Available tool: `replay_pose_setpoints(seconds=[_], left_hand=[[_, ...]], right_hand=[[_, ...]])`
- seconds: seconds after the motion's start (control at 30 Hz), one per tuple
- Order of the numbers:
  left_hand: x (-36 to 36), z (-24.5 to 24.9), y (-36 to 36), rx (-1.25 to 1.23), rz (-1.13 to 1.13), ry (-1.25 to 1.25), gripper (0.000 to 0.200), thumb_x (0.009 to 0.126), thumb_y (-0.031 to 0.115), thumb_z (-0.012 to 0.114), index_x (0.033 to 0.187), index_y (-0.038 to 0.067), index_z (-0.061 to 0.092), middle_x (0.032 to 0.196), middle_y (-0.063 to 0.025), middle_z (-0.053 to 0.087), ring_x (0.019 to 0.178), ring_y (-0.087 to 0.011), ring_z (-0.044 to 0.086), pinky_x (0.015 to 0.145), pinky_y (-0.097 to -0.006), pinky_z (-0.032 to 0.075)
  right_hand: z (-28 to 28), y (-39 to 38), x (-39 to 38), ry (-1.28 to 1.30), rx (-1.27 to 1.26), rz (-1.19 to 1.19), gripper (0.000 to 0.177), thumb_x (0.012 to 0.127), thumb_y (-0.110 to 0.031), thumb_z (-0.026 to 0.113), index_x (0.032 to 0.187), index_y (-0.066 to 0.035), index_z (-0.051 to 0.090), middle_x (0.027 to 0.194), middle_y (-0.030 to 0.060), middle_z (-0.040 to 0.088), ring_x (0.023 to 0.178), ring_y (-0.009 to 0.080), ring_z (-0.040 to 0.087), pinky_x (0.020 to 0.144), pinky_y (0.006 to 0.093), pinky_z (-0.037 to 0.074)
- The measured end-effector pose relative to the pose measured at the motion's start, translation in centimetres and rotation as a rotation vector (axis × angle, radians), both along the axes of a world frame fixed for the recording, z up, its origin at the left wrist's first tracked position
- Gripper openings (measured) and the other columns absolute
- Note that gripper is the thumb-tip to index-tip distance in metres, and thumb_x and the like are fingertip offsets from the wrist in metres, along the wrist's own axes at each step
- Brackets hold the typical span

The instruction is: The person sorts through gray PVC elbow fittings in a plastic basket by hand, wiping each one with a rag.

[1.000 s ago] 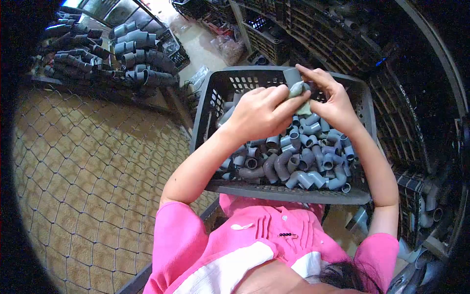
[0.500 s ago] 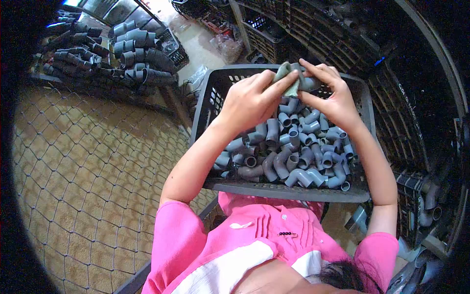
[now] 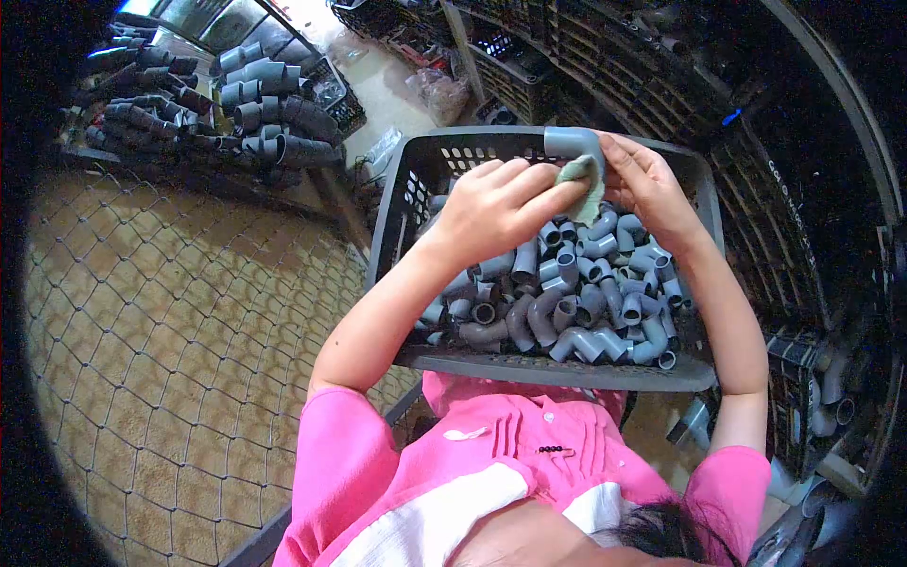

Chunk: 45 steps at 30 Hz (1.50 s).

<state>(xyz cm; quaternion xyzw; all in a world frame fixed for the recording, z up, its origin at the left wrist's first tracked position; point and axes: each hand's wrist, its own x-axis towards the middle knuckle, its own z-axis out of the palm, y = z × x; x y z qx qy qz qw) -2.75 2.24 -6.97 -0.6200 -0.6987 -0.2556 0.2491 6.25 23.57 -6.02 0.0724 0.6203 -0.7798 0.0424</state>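
Above the far part of a black crate (image 3: 557, 371), my right hand (image 3: 652, 189) grips a grey elbow pipe fitting (image 3: 571, 142), whose open end points left. My left hand (image 3: 501, 210) pinches a pale green cloth (image 3: 588, 194) against the lower part of that fitting. Part of the fitting is hidden behind the cloth and fingers. Below both hands, many loose grey elbow fittings (image 3: 543, 317) fill the crate, which rests in front of my body.
A wire mesh (image 3: 170, 350) spans the left side. Stacked grey pipe fittings (image 3: 265, 94) lie at the upper left. Dark crates (image 3: 605, 76) line the back and right, and more fittings (image 3: 831, 406) lie at the right edge. Plastic bags (image 3: 439, 94) sit on the floor.
The held fitting has turned, so its tube now extends left above the cloth. The cloth and my left hand have shifted right and slightly down; my right hand has moved slightly down.
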Motion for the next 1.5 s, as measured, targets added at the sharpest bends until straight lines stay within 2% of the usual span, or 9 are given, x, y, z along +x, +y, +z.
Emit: replay_pose_setpoints(seconds=[0.2,0.4,0.53,0.7,0.83,0.97,1.27,1.37,1.5], left_hand=[[-0.9,-0.9,0.0,0.11,0.126,-0.253,0.043,0.073,0.009,0.068,0.115,0.015,0.069,0.093,-0.009,0.066,0.074,-0.0289,0.066,0.062,-0.0383,0.053],[0.2,0.0,0.6,0.071,-0.049,-0.056,0.051,0.069,0.01,0.069,0.119,0.019,0.07,0.089,-0.006,0.064,0.069,-0.0256,0.063,0.06,-0.0371,0.053],[-0.7,-0.4,-0.1,0.023,0.092,-0.287,0.053,0.072,0.006,0.066,0.125,0.018,0.068,0.088,-0.0088,0.063,0.07,-0.0268,0.064,0.06,-0.0373,0.052],[-0.4,-0.7,0.5,0.128,-0.017,-0.127,0.053,0.071,0.012,0.07,0.122,0.025,0.068,0.077,-0.0027,0.052,0.066,-0.0198,0.059,0.055,-0.0331,0.049],[-0.2,-0.5,0.4,0.077,0.046,-0.242,0.053,0.072,0.007,0.069,0.123,0.021,0.069,0.089,-0.009,0.062,0.07,-0.0281,0.063,0.06,-0.0382,0.052],[-0.2,-0.2,-0.1,-0.04,-0.126,-0.242,0.057,0.071,0.005,0.069,0.126,0.022,0.067,0.09,-0.0094,0.062,0.071,-0.0291,0.064,0.06,-0.0398,0.052],[-1.4,-1.1,0.0,0.013,-0.035,-0.268,0.057,0.074,0.003,0.067,0.127,0.023,0.066,0.09,-0.0098,0.061,0.07,-0.0293,0.063,0.06,-0.0396,0.052],[-0.5,-0.4,0.2,-0.034,-0.023,-0.219,0.056,0.074,0.006,0.067,0.128,0.024,0.066,0.087,-0.0087,0.059,0.068,-0.028,0.062,0.058,-0.0397,0.052],[-0.9,-1.0,0.6,0.074,-0.012,-0.155,0.056,0.076,0.006,0.066,0.129,0.025,0.065,0.087,-0.0095,0.057,0.067,-0.0282,0.061,0.057,-0.04,0.051]], right_hand=[[0.2,-0.7,-0.1,0.063,-0.113,0.004,0.047,0.102,-0.032,0.056,0.14,-0.005,0.049,0.126,0.0066,0.063,0.11,0.0143,0.063,0.096,0.0355,0.054],[0.5,-0.5,-0.3,0.025,-0.202,0.033,0.041,0.104,-0.026,0.049,0.139,-0.004,0.051,0.125,0.007,0.064,0.11,0.0151,0.063,0.095,0.0343,0.052],[0.2,0.0,-0.1,0.066,-0.265,0.015,0.039,0.105,-0.025,0.046,0.136,-0.002,0.054,0.125,0.0084,0.063,0.112,0.0163,0.061,0.1,0.0359,0.048],[0.1,-0.6,-0.1,0.044,-0.286,0.083,0.041,0.105,-0.024,0.045,0.135,0.002,0.053,0.127,0.0096,0.062,0.113,0.0177,0.06,0.101,0.0353,0.047],[0.1,-0.5,-0.2,0.048,-0.305,0.065,0.04,0.102,-0.025,0.056,0.132,0.0,0.056,0.125,0.0079,0.064,0.111,0.0162,0.062,0.097,0.0322,0.05],[-0.1,0.1,0.1,0.034,-0.189,0.067,0.04,0.098,-0.024,0.063,0.132,-0.003,0.057,0.124,0.007,0.065,0.11,0.0157,0.063,0.091,0.033,0.055],[-1.1,0.3,-0.4,-0.01,-0.348,-0.013,0.034,0.102,-0.022,0.056,0.131,-0.005,0.058,0.122,0.0069,0.065,0.107,0.0154,0.065,0.089,0.0377,0.057],[-1.1,0.3,-0.1,-0.058,-0.163,0.051,0.032,0.102,-0.021,0.055,0.13,-0.004,0.058,0.12,0.0066,0.066,0.108,0.0155,0.064,0.09,0.0396,0.057],[0.7,0.8,-0.2,-0.043,-0.332,0.141,0.038,0.099,-0.021,0.059,0.132,-0.002,0.057,0.12,0.0054,0.066,0.109,0.0154,0.064,0.094,0.0375,0.055]])
